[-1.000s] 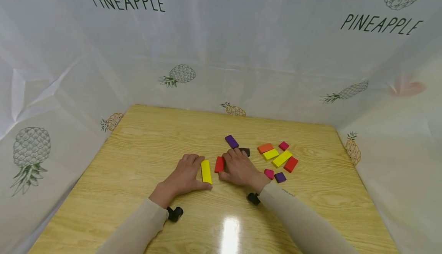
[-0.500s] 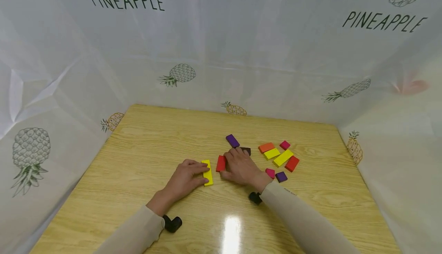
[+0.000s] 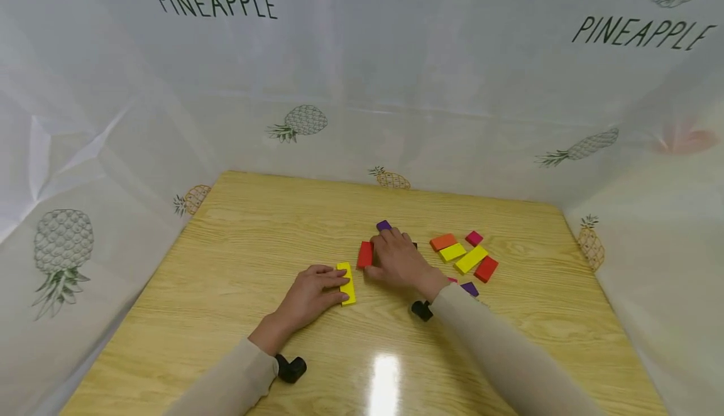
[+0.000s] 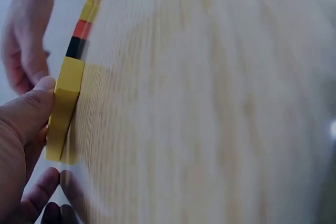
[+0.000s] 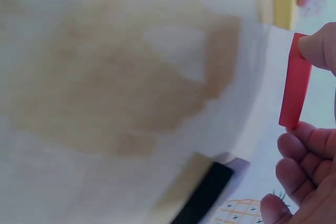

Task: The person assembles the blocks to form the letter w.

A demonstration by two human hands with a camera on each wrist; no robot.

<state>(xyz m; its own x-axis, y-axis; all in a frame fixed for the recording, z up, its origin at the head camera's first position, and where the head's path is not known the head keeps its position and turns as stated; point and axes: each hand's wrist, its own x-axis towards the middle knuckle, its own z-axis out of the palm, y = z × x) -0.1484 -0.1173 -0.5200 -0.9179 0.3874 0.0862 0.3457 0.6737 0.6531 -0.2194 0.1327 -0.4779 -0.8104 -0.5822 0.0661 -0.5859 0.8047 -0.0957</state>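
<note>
In the head view, my left hand (image 3: 313, 293) rests its fingers on top of a yellow rectangular block (image 3: 347, 284) lying on the wooden table. The left wrist view shows one digit touching that block's upper side, the other fingers spread past its end. My right hand (image 3: 401, 262) holds a red rectangular block (image 3: 365, 255) just beyond and right of the yellow one. In the right wrist view the red block (image 5: 296, 85) is pinched by its two ends between thumb and finger, raised off the table. The right hand partly hides a purple block (image 3: 384, 225) and a black block (image 5: 205, 195).
To the right lie an orange block (image 3: 443, 242), two yellow blocks (image 3: 471, 259), another red block (image 3: 486, 269) and a pink block (image 3: 474, 238). Another purple block (image 3: 469, 288) sits by the right wrist. A pineapple-print sheet (image 3: 351, 76) encloses the table (image 3: 271, 215).
My left hand has gone from spanning the yellow block's ends to laying its fingers on top. The right hand has moved the red block slightly away from me, covering more of the purple and black blocks.
</note>
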